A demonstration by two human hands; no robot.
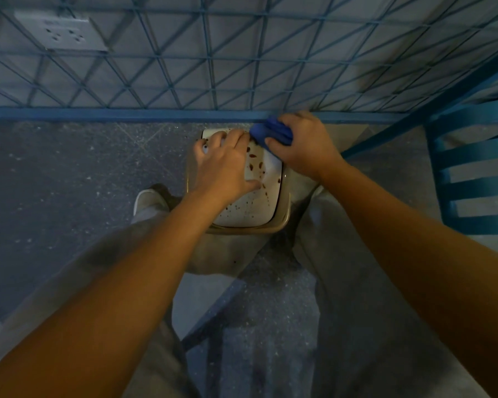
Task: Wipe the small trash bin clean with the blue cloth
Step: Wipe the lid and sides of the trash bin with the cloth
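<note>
The small trash bin [256, 214] stands on the floor between my legs, its white lid spattered with brown spots and its rim beige. My left hand [224, 165] lies flat on the lid's left half, fingers spread and pressing down. My right hand [302, 142] is closed around the bunched blue cloth [270, 133], which touches the lid's far right corner. The bin's body is mostly hidden under the lid and my arms.
A blue wire grid fence [213, 67] with a solid bottom rail runs across just behind the bin. A blue slatted chair [472, 173] stands close on the right. A white wall socket [61, 30] sits behind the grid at upper left. Speckled floor [69, 173] extends left.
</note>
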